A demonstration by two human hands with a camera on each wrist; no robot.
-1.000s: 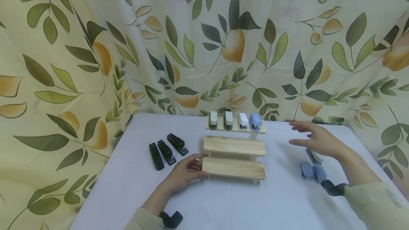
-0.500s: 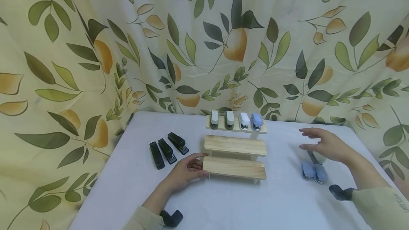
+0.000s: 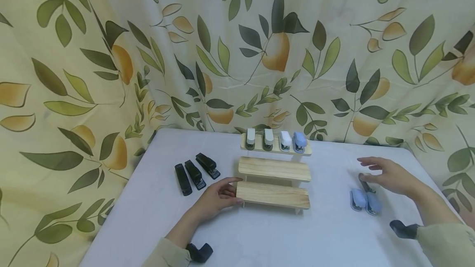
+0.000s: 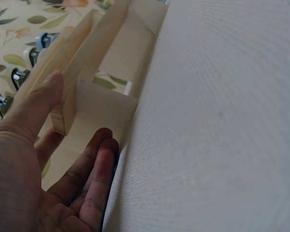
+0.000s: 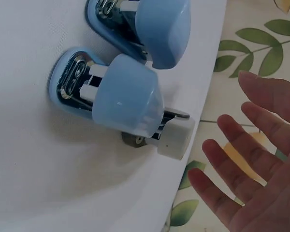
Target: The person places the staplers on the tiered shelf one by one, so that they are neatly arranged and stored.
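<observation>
A three-tier wooden rack point(image 3: 272, 195) stands mid-table. My left hand point(image 3: 217, 197) pinches the left end of its lowest shelf, thumb and index finger at the corners; the other fingers curve beneath, near the cloth point(image 4: 208, 121). Over on the right, my right hand point(image 3: 393, 176) hovers with spread fingers above a grey-white stapler point(image 3: 366, 179), holding nothing. Two blue staplers point(image 3: 358, 199) stand just in front of that one. The right wrist view shows the grey-white stapler point(image 5: 176, 137) partly hidden behind a blue stapler point(image 5: 128, 94), with the fingers apart from both.
Along the rack's top tier sit two grey-green staplers point(image 3: 268, 138), a white stapler point(image 3: 285, 140) and a blue stapler point(image 3: 299, 141). Three black staplers point(image 3: 195, 174) lie left of the rack. A leaf-and-fruit patterned curtain point(image 3: 237, 61) hangs behind the table.
My right hand has moved right and down, toward the grey-white stapler, its fingers still spread. The left hand keeps its place at the rack's lowest shelf.
</observation>
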